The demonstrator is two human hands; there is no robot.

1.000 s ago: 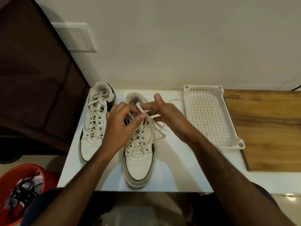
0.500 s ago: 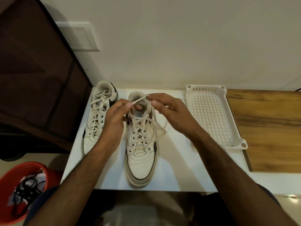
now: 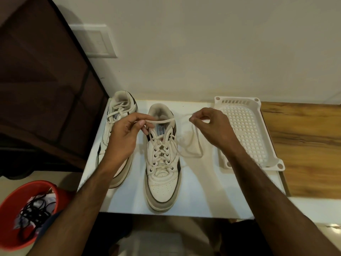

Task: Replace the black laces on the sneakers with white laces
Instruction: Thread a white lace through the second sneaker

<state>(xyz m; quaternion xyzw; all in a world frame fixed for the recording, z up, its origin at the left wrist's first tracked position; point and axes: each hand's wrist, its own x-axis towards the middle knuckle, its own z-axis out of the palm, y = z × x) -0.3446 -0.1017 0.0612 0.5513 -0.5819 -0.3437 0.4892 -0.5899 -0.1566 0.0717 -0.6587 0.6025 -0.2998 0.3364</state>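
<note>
- Sneaker on the rt (image 3: 162,161) = landmark: white w/ dark trim, toe near, heel far, flat on white tabletop (image 3: 203,196).
- White lace (image 3: 164,121) threaded thru its eyelets, top part pulled straight sideways above the shoe's opening.
- Left hand (image 3: 125,133) just left of landmark's tongue, thumb + fingers pinching one end of that lace.
- Right hand (image 3: 212,126) to the rt of landmark's heel, fingertips pinching the other end; slack loop of lace lying on tabletop beside landmark's rt side, under that hand.
- Other sneaker (image 3: 118,130) just left of landmark, side by side, same way round, white lace in it too, partly hidden by left arm.
- White plastic tray (image 3: 238,102) w/ grid holes to the rt of landmark, past rt hand, near wall.
- Wood surface (image 3: 304,145) further rt of landmark, beyond tray.
- Red bucket (image 3: 22,193) low + far left of landmark, off the table; black laces (image 3: 35,211) tangled inside w/ some pale stuff, can't tell what.
</note>
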